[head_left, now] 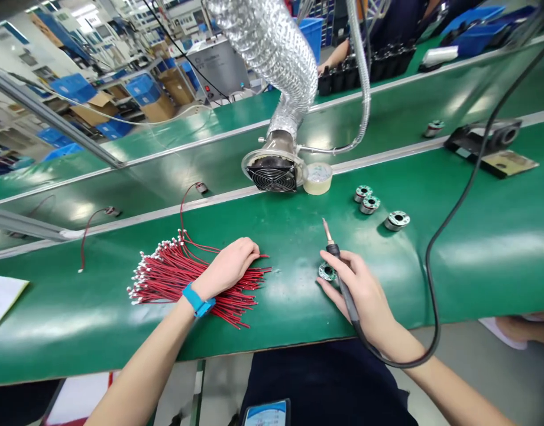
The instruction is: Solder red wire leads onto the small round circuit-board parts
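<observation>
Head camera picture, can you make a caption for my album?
The left hand at a pile of red wires, the right hand holding a soldering iron.

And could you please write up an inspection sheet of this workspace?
Surface: green bench top, with glossy reflections.
Work items: red wires with white connectors, bunched; a small round part by the right hand; three similar parts beyond it.
Clutter: tape roll beside the fan; paper at far left.
Hands: left hand appears to pinch a red wire; right holds a soldering iron.
Cables: the iron's black cable loops over the right forearm.
Surroundings: foil duct above; another person's hand at black containers opposite.
</observation>
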{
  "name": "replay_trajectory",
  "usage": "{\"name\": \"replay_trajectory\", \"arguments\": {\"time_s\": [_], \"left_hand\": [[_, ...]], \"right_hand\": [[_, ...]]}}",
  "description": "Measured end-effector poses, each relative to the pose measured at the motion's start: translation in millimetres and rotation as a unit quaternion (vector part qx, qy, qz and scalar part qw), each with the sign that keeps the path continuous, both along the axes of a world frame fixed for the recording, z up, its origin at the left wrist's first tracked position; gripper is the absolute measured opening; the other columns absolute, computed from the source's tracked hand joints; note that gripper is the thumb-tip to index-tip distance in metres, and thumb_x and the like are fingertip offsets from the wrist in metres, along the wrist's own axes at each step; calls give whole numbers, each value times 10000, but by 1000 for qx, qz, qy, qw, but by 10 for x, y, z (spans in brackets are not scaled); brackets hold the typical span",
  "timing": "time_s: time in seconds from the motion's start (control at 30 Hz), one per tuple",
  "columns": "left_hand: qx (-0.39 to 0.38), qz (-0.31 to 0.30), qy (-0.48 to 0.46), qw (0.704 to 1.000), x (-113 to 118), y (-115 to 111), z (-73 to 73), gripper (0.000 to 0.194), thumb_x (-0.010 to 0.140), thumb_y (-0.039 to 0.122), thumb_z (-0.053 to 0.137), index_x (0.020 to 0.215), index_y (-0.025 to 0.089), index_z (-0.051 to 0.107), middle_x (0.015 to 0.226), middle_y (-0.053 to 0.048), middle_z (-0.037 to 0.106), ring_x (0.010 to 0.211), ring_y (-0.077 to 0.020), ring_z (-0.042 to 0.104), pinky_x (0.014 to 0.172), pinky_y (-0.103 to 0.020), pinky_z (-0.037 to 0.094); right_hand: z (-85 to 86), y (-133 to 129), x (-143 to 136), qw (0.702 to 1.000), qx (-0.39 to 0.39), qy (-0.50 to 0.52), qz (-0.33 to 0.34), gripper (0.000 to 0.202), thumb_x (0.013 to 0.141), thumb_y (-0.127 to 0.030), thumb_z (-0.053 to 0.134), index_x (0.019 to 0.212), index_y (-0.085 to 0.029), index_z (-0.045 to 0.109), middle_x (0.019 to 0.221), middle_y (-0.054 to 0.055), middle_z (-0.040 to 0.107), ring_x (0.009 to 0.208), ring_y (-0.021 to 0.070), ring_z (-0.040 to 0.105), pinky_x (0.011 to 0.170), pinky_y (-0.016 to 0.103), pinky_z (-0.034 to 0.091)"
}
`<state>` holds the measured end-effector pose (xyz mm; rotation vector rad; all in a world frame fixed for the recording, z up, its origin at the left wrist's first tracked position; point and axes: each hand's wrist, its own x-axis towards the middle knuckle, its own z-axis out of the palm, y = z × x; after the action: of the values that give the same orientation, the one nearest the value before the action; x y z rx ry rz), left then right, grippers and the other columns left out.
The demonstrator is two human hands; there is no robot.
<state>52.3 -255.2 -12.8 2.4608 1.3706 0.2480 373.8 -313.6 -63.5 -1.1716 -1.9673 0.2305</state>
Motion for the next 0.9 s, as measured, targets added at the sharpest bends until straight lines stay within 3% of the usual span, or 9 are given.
{"name": "replay_trajectory", "arguments": {"time_s": [0.13,0.3,0.47,0.6,0.77,0.9], "left_hand": [[-39,18,-62,997,172,13,-27,205,1108,332,456,992,207,569,956,-27,653,818,-174,599,770,-312,472],[-42,19,-166,985,367,47,-41,145,1033,295,627,958,202,710,923,-27,711,839,-165,652,783,-291,491],[-24,23,-229,973,476,52,19,115,969,259,719,883,205,775,967,-46,744,904,-177,695,844,-302,529],[39,34,-234,971,608,-14,104,97,984,224,698,944,202,784,918,-44,738,851,-166,682,779,-286,529],[130,-34,-223,966,808,-122,138,105,981,167,708,1049,200,780,910,-28,691,800,-122,653,722,-235,510],[117,-78,-205,969,953,-160,121,74,995,175,695,1043,188,749,931,-27,672,816,-117,643,747,-231,508]], "right_hand": [[44,-6,-45,999,-14,46,23,529,1024,-159,574,1538,-261,500,1263,146,589,1037,211,696,861,350,618],[58,-53,-23,989,-72,100,75,546,1017,-129,540,1539,-281,489,1317,131,557,1100,180,685,941,318,605],[42,-69,-28,990,-80,107,43,579,1001,-213,639,1548,-302,474,1312,121,565,1115,207,676,980,364,604],[44,-46,-67,991,-65,115,28,593,1002,-196,642,1558,-304,465,1294,117,556,1112,207,675,975,362,607],[71,-46,-45,982,-98,149,63,598,991,-122,598,1546,-311,479,1344,99,536,1192,185,656,1039,322,581],[84,-60,-3,974,-136,163,73,604,983,-146,624,1546,-311,481,1361,88,534,1271,192,624,1110,328,548]]}}
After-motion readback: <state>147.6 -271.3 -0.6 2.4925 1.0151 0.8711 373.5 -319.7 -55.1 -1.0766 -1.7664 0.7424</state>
